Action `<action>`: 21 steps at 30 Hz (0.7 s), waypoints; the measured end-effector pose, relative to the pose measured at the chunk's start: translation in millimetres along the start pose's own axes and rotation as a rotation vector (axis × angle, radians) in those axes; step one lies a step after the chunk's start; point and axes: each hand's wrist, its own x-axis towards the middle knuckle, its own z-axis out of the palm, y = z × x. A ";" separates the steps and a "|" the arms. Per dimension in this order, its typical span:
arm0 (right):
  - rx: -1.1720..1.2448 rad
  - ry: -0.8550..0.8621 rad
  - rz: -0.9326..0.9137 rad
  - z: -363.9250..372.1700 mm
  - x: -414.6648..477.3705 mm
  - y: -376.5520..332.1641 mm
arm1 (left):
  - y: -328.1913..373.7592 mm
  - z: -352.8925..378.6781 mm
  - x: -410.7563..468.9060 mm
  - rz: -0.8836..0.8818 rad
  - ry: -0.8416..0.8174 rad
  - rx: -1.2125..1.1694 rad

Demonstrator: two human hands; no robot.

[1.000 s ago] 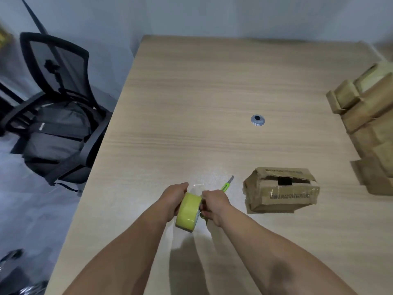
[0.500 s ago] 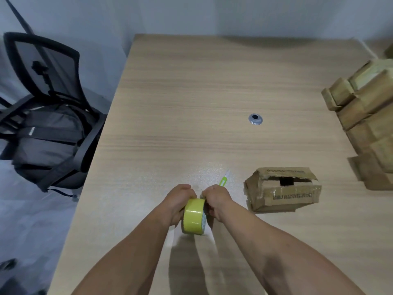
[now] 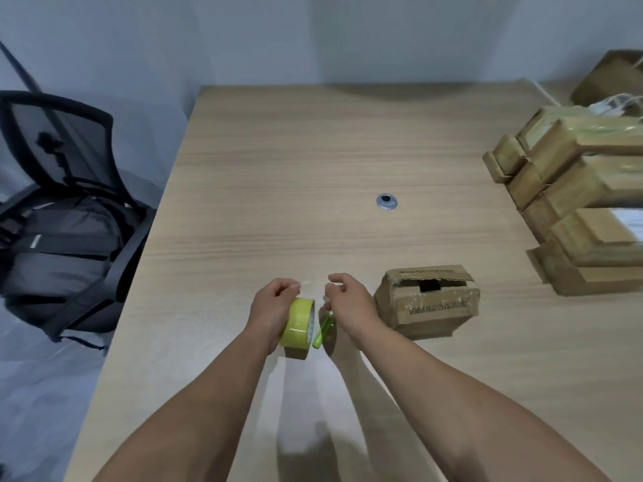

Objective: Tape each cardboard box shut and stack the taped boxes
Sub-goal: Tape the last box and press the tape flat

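Two bare forearms reach forward from the lower edge and converge, bringing the wrists close together. The left hand (image 3: 273,306) is knuckles up, its fingers curled round a yellow tape roll (image 3: 298,323) held on edge against the palm. The right hand (image 3: 349,302) is just beside it without touching, fingers curled inward and thumb toward the other hand, with a green cutter (image 3: 320,331) tucked under its palm.

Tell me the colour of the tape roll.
Yellow-green. The tape roll, gripped by the left hand, shows best in the head view.
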 end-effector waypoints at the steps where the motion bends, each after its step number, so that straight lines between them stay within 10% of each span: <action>1: 0.001 -0.009 -0.011 -4.3 -0.5 -3.0 | 2.5 1.1 -2.7 0.018 -0.004 0.004; 12: -0.291 0.186 -0.409 -72.0 -31.2 -29.3 | 36.9 38.0 -32.3 0.092 0.014 -0.218; 21: -0.833 0.290 -0.458 -156.9 -21.6 7.5 | 63.2 89.1 -51.6 0.221 -0.066 0.258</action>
